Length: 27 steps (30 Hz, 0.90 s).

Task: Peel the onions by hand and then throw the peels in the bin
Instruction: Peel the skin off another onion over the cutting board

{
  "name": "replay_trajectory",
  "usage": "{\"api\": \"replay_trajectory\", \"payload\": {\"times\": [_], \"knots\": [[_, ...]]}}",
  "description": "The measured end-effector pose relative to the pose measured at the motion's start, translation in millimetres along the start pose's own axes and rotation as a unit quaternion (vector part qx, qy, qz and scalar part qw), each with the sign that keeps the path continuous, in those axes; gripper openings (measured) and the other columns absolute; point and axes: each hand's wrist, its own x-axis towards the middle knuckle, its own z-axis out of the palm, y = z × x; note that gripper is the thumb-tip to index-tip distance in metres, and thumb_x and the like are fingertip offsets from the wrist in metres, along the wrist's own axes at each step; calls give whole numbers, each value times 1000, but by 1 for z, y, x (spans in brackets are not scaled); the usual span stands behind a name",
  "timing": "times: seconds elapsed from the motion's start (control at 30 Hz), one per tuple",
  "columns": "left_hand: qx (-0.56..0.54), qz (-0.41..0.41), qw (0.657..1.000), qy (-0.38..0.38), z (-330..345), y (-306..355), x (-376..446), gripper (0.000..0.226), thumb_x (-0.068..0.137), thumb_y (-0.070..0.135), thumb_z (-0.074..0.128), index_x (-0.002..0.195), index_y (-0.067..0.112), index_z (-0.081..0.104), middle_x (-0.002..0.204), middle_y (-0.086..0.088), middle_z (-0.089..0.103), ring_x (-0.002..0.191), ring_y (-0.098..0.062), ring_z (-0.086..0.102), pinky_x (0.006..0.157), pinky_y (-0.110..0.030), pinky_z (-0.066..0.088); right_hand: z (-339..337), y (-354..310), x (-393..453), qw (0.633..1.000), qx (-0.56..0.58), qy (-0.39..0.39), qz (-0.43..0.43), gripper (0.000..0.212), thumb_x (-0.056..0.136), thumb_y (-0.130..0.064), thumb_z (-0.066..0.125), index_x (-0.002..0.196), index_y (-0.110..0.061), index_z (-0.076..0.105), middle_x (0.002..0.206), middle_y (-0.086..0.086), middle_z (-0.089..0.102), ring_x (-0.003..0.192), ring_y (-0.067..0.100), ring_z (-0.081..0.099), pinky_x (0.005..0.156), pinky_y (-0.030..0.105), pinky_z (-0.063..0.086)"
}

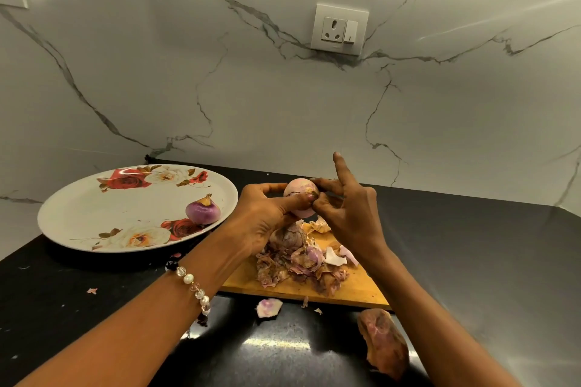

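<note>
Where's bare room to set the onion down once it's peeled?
The floral plate is mostly bare left of the peeled onion on it. The black counter right of the cutting board is open too. The board is crowded with the peel pile, and loose peels litter the counter in front of it.

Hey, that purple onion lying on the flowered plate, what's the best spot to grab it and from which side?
Grip the onion round its wide purple belly, coming down from above. It lies tipped, with its dry brown stalk end pointing up and toward the wall, so that tip is thin and likely to tear. The plate around it is bare, leaving room for fingers on either side of the bulb.
</note>
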Motion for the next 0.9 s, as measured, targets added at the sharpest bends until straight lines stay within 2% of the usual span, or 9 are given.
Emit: {"api": "replay_trajectory", "payload": {"times": [0.07,0.13,0.17,0.23,0.33,0.5,0.6,0.73,0.9], "knots": [[-12,-4,1000,-5,-1,1,1,47,56,15,80,100,11,64,104,-12,67,94,-28,68,74,-33,60,-3,6,1,1000,5,22,3,65,87,3,65,143,7,33,107,6,72,99,11,64,88,0,39],[-33,-9,999,-14,-1,3,1,53,54,16,78,104,8,65,107,-14,67,97,-29,68,80,-38,59,-8,8,3,999,34,33,22,56,88,4,63,140,7,42,103,-15,67,99,14,68,86,1,43],[-40,-12,999,-16,-1,3,1,55,54,16,78,107,6,64,107,-14,67,98,-29,68,82,-39,58,-9,7,4,998,46,29,26,54,89,2,64,139,6,44,104,-18,64,100,12,68,85,1,44],[-53,-17,998,-16,-1,4,1,55,55,15,77,108,4,64,108,-16,67,98,-30,68,82,-40,58,-11,5,5,997,73,3,30,59,88,-2,67,141,1,43,110,-5,68,101,4,65,86,4,46],[-83,-30,996,-10,-4,5,3,54,62,12,76,112,0,62,108,-19,68,96,-30,69,80,-40,59,-12,4,5,995,93,-41,9,64,85,-3,71,142,-6,43,122,6,67,110,5,63,88,17,53],[-81,-36,996,1,-7,5,5,44,72,8,75,113,-2,63,106,-20,69,95,-32,69,77,-41,59,-16,8,7,997,39,-28,-66,65,80,-5,77,138,-11,49,113,-5,67,111,17,62,84,30,58],[-73,-35,997,-1,-5,5,4,54,65,13,77,115,-2,62,106,-19,69,94,-32,69,78,-42,59,-15,8,8,996,5,-27,-82,71,77,-9,80,139,-14,48,105,-13,64,108,15,55,83,26,52],[-33,-24,999,4,-3,6,1,52,70,13,77,118,0,60,106,-17,68,91,-29,70,76,-39,60,-15,9,9,995,-17,-66,-76,82,79,-14,80,147,-14,34,103,-12,58,105,12,46,88,14,37],[-3,-10,1000,12,-2,5,-1,70,57,21,78,120,2,57,107,-16,66,90,-29,69,73,-36,60,-14,8,8,994,-32,-86,-67,92,81,-7,76,152,-13,18,101,-9,53,101,13,47,91,17,36]]}}
